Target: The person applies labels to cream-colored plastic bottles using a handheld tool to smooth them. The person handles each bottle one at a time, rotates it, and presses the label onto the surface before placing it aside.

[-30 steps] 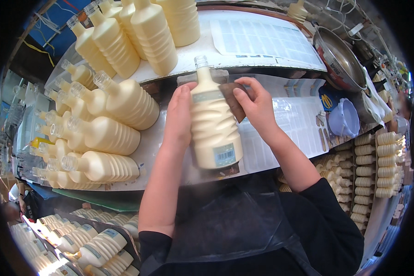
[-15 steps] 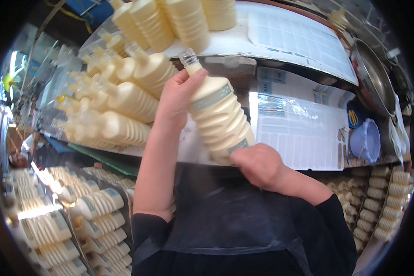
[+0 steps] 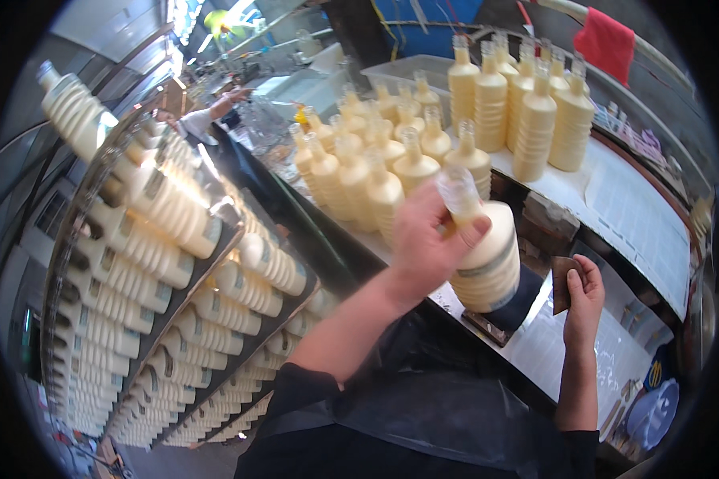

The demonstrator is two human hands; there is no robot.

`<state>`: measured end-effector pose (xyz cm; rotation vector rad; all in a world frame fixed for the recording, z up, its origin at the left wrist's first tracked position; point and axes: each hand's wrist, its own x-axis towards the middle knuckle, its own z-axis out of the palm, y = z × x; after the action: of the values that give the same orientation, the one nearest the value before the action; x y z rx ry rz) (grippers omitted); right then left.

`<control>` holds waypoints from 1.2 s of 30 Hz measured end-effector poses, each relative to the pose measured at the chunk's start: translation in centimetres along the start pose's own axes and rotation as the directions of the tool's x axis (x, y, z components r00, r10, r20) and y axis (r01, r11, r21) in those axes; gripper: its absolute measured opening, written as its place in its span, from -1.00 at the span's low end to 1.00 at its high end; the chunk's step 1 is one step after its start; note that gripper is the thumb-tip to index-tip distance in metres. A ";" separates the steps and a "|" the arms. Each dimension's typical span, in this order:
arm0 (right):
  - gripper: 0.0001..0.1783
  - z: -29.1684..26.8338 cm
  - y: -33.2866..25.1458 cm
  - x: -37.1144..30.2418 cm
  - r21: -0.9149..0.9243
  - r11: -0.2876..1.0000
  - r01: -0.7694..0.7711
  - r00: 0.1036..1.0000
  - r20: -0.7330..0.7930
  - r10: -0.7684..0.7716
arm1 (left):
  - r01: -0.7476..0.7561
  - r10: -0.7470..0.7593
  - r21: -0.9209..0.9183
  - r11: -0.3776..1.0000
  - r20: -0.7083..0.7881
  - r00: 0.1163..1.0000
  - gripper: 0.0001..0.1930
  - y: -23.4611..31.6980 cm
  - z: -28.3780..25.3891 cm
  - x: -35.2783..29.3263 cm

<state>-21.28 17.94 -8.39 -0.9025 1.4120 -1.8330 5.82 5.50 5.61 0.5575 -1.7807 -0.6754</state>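
In the head view, grips a cream bottle [image 3: 494, 263] by the neck with the left hand [image 3: 430, 239], wrapping fingers and thumb below the clear mouth. Holds it neck up, slightly tilted, over the near part of the tabletop [image 3: 449, 298], with a pale grey-green band visible around the ribbed body. Cannot tell from this angle about contact between base and tabletop.

With the right hand [image 3: 577, 279], pinches a flat brown pad [image 3: 562, 287] between thumb and fingers, well apart from the bottle and near a glossy sheet [image 3: 615, 355]. Not pressing the pad against anything here.

Looks, as a judgement, like a step of handling one banded bottle by the left hand alone, with the pad kept off to the side rather than in use. For a next move, probably calls for a firm neck hold, a steady wrist, no rubbing of the band, and enough room around the base.

Just beyond the left hand, packed close together: standing bottles [image 3: 413, 168]. Farther right, on a raised shelf [image 3: 558, 191]: more, taller in view. At left, in tilted rows: racked bottles [image 3: 164, 231], many with similar pale patches. At lower right: a lilac bucket [image 3: 653, 413]. At upper right, over a rail: a red cloth [image 3: 605, 48].
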 end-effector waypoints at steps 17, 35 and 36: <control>-0.68 9.0 -3.8 5.2 0.111 0.990 0.089 0.958 0.261 -0.116 | -0.267 0.387 0.284 0.921 -0.754 0.531 -0.65 30.4 -31.4 13.3; -0.68 11.7 1.8 6.8 -0.082 0.997 -0.013 0.956 0.290 0.037 | 0.458 0.355 0.768 0.448 -0.623 0.697 -0.46 29.5 -59.0 18.7; -0.68 11.5 2.2 6.9 -0.075 0.997 -0.019 0.956 0.290 0.040 | 0.382 0.276 0.726 0.571 -0.609 0.744 -0.51 28.9 -60.2 19.5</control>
<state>-15.44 5.75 -7.52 -1.1307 1.3023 -1.5598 56.50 3.27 53.23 1.3239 -1.2523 0.4224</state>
